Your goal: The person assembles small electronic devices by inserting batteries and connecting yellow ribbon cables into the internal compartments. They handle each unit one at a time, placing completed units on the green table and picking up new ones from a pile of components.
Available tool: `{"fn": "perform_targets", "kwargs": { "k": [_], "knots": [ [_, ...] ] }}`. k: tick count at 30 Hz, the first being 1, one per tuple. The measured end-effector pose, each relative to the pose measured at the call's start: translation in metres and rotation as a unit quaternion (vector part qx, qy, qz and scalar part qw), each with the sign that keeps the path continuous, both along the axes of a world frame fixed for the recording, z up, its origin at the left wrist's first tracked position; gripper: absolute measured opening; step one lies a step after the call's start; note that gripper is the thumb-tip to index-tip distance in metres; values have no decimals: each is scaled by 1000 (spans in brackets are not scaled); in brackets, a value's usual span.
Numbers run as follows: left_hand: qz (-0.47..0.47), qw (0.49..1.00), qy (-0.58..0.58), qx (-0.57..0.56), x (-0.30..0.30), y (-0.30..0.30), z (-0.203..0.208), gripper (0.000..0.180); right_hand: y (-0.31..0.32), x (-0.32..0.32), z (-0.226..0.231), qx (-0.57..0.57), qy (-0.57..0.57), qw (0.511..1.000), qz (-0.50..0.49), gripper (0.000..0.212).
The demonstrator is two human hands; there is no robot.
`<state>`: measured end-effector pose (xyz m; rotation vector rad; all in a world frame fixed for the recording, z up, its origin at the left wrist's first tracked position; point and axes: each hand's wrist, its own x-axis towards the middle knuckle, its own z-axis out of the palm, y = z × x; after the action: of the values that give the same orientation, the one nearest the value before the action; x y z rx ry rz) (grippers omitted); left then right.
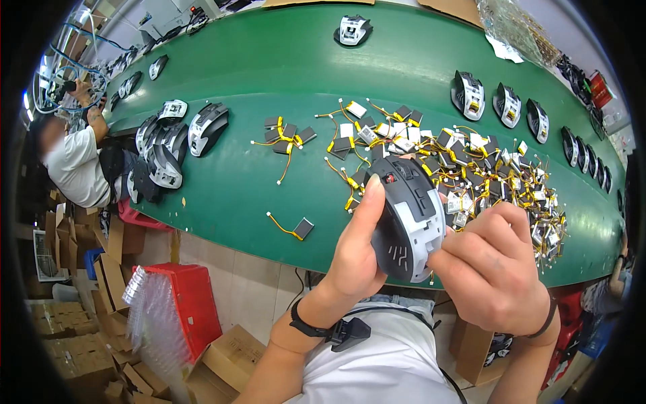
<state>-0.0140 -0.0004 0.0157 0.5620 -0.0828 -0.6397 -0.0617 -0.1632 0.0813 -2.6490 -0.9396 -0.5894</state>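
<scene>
The left hand [356, 252] grips the black-and-white mouse shell [409, 215], best kept steady while the right hand [494, 269], curled at its edge, works gently, any pinch hidden.

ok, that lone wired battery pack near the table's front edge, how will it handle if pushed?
The battery pack lies flat, so it would probably slide rather than roll. Its thin wire lead curves loosely, so likely floppy and apt to trail. The yellow tape where they join may mark the fragile spot.
</scene>
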Motion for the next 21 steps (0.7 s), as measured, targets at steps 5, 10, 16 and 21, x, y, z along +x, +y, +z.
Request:
{"fn": "perform_targets", "kwargs": {
  "k": [5,10,16,21],
  "knots": [
    [23,998,-8,52,0,-3,-2,59,3,1,-4,-1,9,1000,-18,21],
    [46,997,9,55,-2,-5,-7,61,9,-1,-8,-8,2,999,-37,21],
    [75,996,34,24,0,-4,-13,64,6,6,-20,107,72,991,-43,18],
    [73,996,52,14,-2,-5,-15,64,10,-1,-25,86,43,995,-41,18]
  ]
}}
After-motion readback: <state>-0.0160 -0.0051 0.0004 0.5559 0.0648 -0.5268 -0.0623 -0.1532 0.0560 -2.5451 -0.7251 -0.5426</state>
